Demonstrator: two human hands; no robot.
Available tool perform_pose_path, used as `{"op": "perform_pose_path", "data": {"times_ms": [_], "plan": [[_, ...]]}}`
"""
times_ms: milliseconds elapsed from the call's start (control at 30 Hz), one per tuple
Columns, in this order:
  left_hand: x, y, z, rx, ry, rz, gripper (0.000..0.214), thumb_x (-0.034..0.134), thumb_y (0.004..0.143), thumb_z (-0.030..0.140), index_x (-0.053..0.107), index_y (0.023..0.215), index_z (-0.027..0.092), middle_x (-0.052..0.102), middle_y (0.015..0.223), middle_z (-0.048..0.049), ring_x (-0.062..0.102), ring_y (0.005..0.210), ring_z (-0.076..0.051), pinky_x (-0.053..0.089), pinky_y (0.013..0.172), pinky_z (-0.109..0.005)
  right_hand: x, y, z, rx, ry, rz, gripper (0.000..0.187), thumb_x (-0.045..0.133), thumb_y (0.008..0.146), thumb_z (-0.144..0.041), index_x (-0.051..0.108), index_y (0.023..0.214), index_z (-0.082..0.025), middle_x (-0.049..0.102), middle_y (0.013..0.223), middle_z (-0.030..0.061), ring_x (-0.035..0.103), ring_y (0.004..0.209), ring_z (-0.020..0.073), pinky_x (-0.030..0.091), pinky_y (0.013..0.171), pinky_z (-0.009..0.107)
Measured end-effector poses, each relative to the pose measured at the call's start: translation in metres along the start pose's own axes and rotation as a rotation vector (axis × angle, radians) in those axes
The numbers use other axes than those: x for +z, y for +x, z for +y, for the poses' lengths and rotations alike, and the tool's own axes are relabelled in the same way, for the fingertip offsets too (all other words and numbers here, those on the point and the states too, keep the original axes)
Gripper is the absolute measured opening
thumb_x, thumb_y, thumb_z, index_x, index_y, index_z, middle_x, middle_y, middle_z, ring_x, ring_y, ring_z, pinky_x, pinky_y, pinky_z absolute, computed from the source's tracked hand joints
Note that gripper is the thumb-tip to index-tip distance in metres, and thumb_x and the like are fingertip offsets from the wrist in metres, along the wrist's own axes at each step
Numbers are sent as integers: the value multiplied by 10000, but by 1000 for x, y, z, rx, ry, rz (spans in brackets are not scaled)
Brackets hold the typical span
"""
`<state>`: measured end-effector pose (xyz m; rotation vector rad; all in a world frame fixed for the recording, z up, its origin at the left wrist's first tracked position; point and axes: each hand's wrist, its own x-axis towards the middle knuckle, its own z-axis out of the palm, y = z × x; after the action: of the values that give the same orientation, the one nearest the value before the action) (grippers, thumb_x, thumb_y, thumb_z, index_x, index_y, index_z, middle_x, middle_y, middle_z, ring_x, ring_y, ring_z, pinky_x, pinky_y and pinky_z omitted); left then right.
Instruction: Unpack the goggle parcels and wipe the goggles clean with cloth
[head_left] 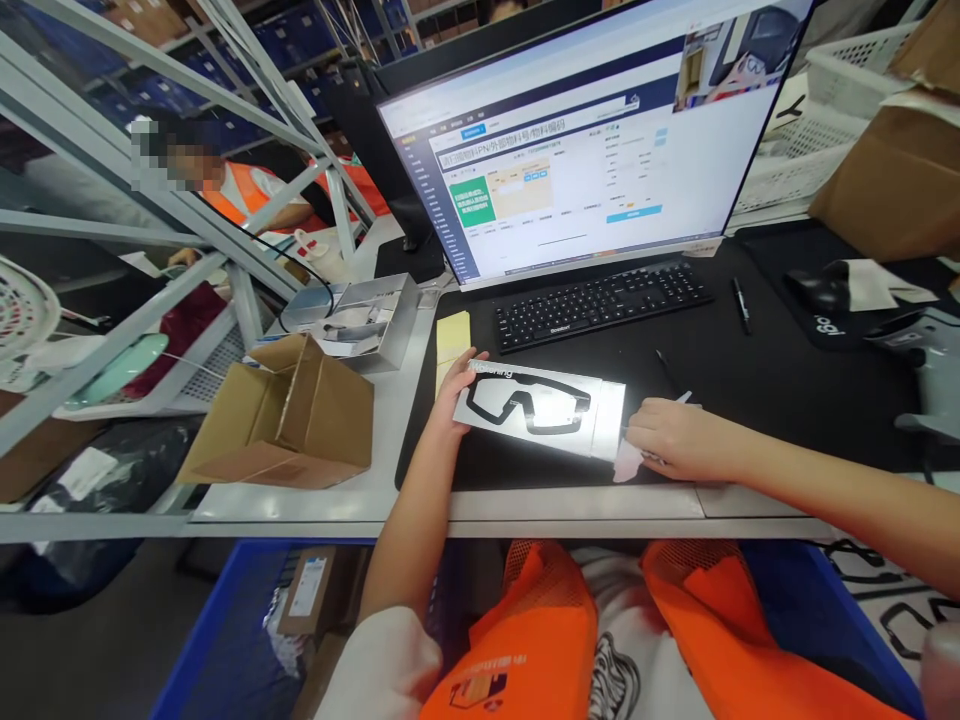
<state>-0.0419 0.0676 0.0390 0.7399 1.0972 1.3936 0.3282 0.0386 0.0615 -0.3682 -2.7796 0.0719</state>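
A flat silver-white box (609, 415) printed with a black-framed pair of goggles lies tilted above the black desk mat (517, 470). My left hand (459, 388) grips its left end, thumb along the upper edge. Close against the right end is my right hand (682, 440), fingers curled shut. A pale pinkish scrap (627, 462) hangs by those fingers at the box's corner. Some small pale pointed thing (684, 398) sticks up behind the knuckles; the fingers hide most of what they hold.
Behind the mat stand a keyboard (600, 305) and a lit monitor (570, 170). A pen (741, 305) lies to the right, near a grey scanner-like device (934, 370). An open cardboard box (322, 425) and yellow paper (452, 340) are left. A person in an orange vest (251, 190) sits beyond the metal frame.
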Motion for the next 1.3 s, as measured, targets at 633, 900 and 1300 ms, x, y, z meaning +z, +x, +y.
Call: {"op": "perform_pose_path", "data": {"times_ms": [633, 900, 1300], "plan": [[-17, -25, 15, 132, 545, -381, 932, 885, 625, 633, 600, 1428, 255, 579, 1457, -116, 519, 1335, -375, 397, 1131, -414, -41, -36, 2, 314, 187, 85, 200, 532, 869, -140, 701, 969, -176, 569, 1399, 161, 578, 1257, 319, 511, 994, 451], [-20, -28, 22, 164, 513, -484, 1077, 985, 472, 470, 577, 1452, 290, 464, 1582, -104, 428, 1429, -407, 322, 1209, -468, -38, -3, -24, 125, 272, -64, 156, 538, 899, -135, 685, 913, -186, 671, 1089, 112, 598, 1052, 256, 451, 936, 442], [-19, -54, 50, 148, 1033, -574, 1013, 986, 505, 344, 599, 1441, 312, 520, 1468, -105, 459, 1415, -399, 310, 1241, -540, -39, -8, -18, 94, 249, -189, 115, 569, 862, -112, 657, 818, -172, 626, 1090, 99, 565, 1061, 260, 421, 891, 417]]}}
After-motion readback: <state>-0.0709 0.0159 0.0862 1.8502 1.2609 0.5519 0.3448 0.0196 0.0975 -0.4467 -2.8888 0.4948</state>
